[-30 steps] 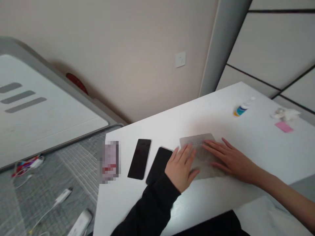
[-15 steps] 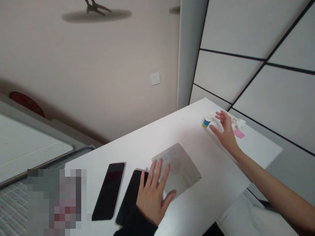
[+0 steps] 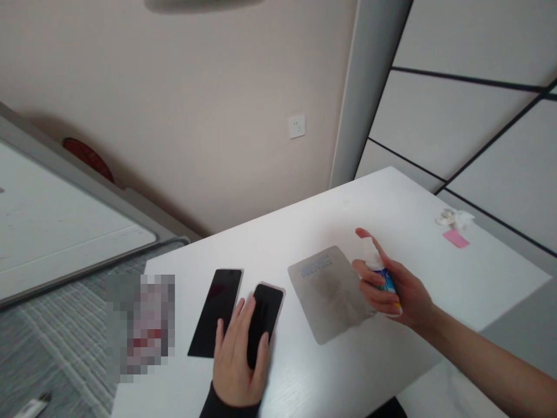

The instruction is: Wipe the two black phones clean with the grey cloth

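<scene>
My right hand is wrapped round a small spray bottle with a white top and a blue and yellow label, held just above the right edge of a grey cloth mat that lies flat on the white table. My left hand lies flat with fingers spread on the near end of a black phone. A second black phone lies just left of it, untouched.
A crumpled white wad and a pink slip sit near the table's far right corner. A blurred-out patch covers the table's left edge. Beyond that edge are a grey woven surface and a white board.
My right hand reached to the far right, took the spray bottle and brought it back over the mat. My left hand slid off the mat onto the nearer phone.
</scene>
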A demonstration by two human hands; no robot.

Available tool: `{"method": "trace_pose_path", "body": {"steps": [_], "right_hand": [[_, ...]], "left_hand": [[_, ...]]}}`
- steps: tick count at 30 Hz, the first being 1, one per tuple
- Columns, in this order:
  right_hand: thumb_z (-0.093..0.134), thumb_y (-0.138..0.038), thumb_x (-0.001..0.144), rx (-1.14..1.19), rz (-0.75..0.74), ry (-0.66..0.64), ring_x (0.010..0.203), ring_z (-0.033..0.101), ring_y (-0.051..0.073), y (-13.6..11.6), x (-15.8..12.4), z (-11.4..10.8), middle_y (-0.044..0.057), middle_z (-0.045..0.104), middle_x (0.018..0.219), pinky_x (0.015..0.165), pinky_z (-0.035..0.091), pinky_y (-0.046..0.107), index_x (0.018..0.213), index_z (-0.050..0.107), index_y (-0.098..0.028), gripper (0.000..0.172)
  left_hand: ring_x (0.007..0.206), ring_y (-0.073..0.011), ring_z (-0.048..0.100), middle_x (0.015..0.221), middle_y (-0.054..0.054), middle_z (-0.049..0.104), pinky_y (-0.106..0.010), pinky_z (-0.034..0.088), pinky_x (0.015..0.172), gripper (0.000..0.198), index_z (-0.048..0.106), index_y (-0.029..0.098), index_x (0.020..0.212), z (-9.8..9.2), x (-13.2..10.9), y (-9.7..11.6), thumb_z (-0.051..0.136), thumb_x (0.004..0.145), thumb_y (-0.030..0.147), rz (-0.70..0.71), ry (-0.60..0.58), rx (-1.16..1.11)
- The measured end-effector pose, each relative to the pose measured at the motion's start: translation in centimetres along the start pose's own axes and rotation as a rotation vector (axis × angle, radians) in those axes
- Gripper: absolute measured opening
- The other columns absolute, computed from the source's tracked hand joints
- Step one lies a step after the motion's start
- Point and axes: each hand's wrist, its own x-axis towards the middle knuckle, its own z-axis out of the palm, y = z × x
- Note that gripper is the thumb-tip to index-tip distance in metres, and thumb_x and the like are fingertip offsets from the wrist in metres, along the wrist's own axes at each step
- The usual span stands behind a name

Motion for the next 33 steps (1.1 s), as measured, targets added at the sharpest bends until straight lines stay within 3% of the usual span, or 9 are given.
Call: {"method": "trace_pose_path", "body": {"steps": [2,4,6,8,11,14,19,29,33], "right_hand": [[0.033,-0.065,0.111,-0.106,-0.018,-0.013,0.041,0.016,0.008,0.2,0.0,-1.0,-0.009,0.036,0.080,0.030,0.025,0.017,0.161,0.020,-0.056,0.053],[0.056,-0.059,0.107,-0.264,-0.020,-0.050,0.047,0.038,0.009,0.3,0.0,-2.4,-0.007,0.051,0.084,0.040,0.040,0.020,0.159,0.035,-0.052,0.057],[0.070,-0.049,0.101,-0.449,0.001,-0.110,0.068,0.062,0.015,0.3,0.2,-4.0,0.000,0.067,0.094,0.061,0.056,0.028,0.148,0.057,-0.043,0.049],[0.071,-0.046,0.101,-0.613,0.037,-0.191,0.089,0.073,0.023,0.5,0.5,-5.2,0.004,0.077,0.106,0.080,0.060,0.038,0.132,0.072,-0.037,0.033],[0.064,-0.047,0.103,-0.778,0.086,-0.301,0.094,0.077,0.029,0.9,0.8,-6.0,0.006,0.082,0.117,0.087,0.060,0.045,0.123,0.076,-0.033,0.027],[0.060,-0.048,0.106,-0.867,0.107,-0.348,0.097,0.078,0.029,0.9,0.7,-6.1,0.007,0.080,0.126,0.089,0.060,0.046,0.137,0.068,-0.033,0.036],[0.056,-0.054,0.107,-0.913,0.117,-0.428,0.099,0.078,0.029,-0.1,0.3,-6.0,0.006,0.082,0.118,0.085,0.061,0.042,0.129,0.070,-0.032,0.034],[0.059,-0.055,0.105,-0.910,0.122,-0.459,0.096,0.078,0.029,-0.6,-0.4,-5.5,0.005,0.082,0.113,0.085,0.062,0.042,0.128,0.071,-0.033,0.034],[0.057,-0.054,0.106,-0.898,0.113,-0.405,0.088,0.076,0.027,-0.4,-1.3,-5.2,0.004,0.080,0.106,0.080,0.061,0.040,0.129,0.070,-0.032,0.034]], "left_hand": [[0.148,-0.0359,0.059,0.153,-0.014,0.066,-0.069,0.039,0.125,0.062,0.037,0.031,0.167,0.1,0.0,0.0,0.049,0.108,0.021,-0.003,0.014,-0.028],[0.147,-0.0338,0.060,0.151,-0.013,0.068,-0.065,0.040,0.125,0.059,0.040,0.031,0.165,0.1,0.0,0.1,0.047,0.108,0.018,-0.009,0.019,-0.045],[0.146,-0.0317,0.061,0.149,-0.012,0.069,-0.062,0.041,0.125,0.056,0.042,0.029,0.162,0.2,0.0,0.0,0.046,0.108,0.017,-0.021,0.019,-0.059],[0.144,-0.0305,0.063,0.147,-0.012,0.070,-0.060,0.043,0.125,0.053,0.043,0.027,0.160,0.2,0.0,-0.1,0.047,0.108,0.018,-0.029,0.019,-0.074],[0.139,-0.0295,0.066,0.144,-0.012,0.072,-0.058,0.045,0.124,0.050,0.046,0.025,0.157,0.2,-0.1,-0.2,0.048,0.108,0.020,-0.032,0.024,-0.089],[0.137,-0.0292,0.068,0.142,-0.012,0.073,-0.057,0.045,0.124,0.047,0.048,0.025,0.154,0.3,0.0,-0.2,0.048,0.107,0.020,-0.023,0.037,-0.100],[0.136,-0.0287,0.069,0.141,-0.011,0.073,-0.056,0.045,0.124,0.045,0.051,0.025,0.151,0.4,0.0,-0.3,0.049,0.106,0.019,-0.011,0.052,-0.106],[0.135,-0.0283,0.069,0.139,-0.011,0.074,-0.056,0.045,0.124,0.041,0.056,0.024,0.147,0.4,0.1,-0.3,0.049,0.106,0.018,0.005,0.080,-0.125],[0.136,-0.0271,0.068,0.139,-0.010,0.073,-0.054,0.045,0.124,0.042,0.057,0.024,0.147,0.6,0.2,-0.3,0.050,0.106,0.017,0.015,0.092,-0.138]]}}
